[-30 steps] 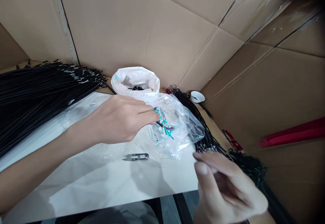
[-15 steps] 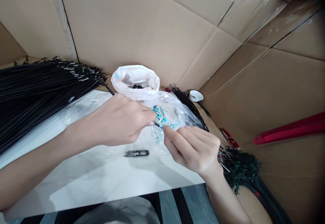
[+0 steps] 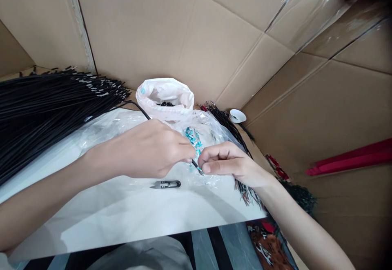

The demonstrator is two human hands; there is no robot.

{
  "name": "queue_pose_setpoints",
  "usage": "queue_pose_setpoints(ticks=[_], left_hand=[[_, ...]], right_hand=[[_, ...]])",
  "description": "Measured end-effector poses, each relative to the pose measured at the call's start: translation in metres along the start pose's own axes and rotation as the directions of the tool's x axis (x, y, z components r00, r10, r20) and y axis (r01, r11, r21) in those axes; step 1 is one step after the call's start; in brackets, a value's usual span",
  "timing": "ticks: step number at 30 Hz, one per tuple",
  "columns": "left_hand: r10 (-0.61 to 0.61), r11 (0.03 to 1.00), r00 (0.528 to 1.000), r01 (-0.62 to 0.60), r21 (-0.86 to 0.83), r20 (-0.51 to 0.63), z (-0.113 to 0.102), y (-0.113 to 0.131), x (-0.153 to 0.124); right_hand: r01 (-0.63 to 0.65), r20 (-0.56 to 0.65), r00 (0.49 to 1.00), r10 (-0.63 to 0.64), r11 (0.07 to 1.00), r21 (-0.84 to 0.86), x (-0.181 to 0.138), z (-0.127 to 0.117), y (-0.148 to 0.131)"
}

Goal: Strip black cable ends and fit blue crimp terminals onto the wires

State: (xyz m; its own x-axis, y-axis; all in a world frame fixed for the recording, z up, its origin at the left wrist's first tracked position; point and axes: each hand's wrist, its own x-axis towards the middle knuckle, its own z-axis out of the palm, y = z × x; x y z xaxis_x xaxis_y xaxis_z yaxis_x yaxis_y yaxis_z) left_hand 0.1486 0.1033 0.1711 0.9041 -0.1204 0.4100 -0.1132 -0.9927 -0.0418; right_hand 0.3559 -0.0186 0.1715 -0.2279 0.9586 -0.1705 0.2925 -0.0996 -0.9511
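A thin black cable (image 3: 141, 109) runs from the bundle at left into my left hand (image 3: 159, 149), which is closed around it. Its short end sticks out past my left thumb, with fine coloured wires or teal foil (image 3: 200, 171) showing at the tip. My right hand (image 3: 228, 162) has its thumb and curled fingers pinched at that tip; exactly which strand lies between them is too small to make out. Just behind the fingertips, teal and silver scraps (image 3: 193, 136) lie on clear plastic. Thread snips (image 3: 165, 184) rest on the white tabletop below my left hand.
A large bundle of black cables (image 3: 45, 98) covers the left side. Behind my hands stands a white bag (image 3: 165, 88) with black bits inside. More cables (image 3: 225, 119) and a small white cup (image 3: 237, 116) are at back right. Cardboard walls (image 3: 147, 29) enclose the table.
My right hand has turned and opened up somewhat, its thumb now in front, while its forearm swung right. My left hand shifted slightly right with the cable, whose tip now shows coloured strands.
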Motion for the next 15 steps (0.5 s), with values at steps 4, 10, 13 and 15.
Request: queue_pose_setpoints(ticks=[4, 10, 13, 15], left_hand=[[0.041, 0.987, 0.998, -0.047, -0.156, -0.041, -0.003, 0.002, 0.001], [0.082, 0.939, 0.996, -0.091, -0.332, -0.042, -0.006, 0.001, 0.002], [0.075, 0.93, 0.997, -0.079, -0.359, -0.025, -0.008, -0.001, 0.002], [0.079, 0.942, 0.996, -0.089, -0.325, -0.043, -0.01, -0.001, 0.002]], right_hand=[[-0.14, 0.148, 0.985, 0.092, 0.922, 0.36, 0.006, 0.003, 0.027], [-0.05, 0.179, 0.981, -0.075, 0.793, 0.607, 0.023, 0.031, 0.062], [-0.052, 0.193, 0.977, -0.09, 0.78, 0.623, 0.031, 0.036, 0.068], [-0.052, 0.187, 0.978, -0.088, 0.772, 0.633, 0.033, 0.038, 0.07]])
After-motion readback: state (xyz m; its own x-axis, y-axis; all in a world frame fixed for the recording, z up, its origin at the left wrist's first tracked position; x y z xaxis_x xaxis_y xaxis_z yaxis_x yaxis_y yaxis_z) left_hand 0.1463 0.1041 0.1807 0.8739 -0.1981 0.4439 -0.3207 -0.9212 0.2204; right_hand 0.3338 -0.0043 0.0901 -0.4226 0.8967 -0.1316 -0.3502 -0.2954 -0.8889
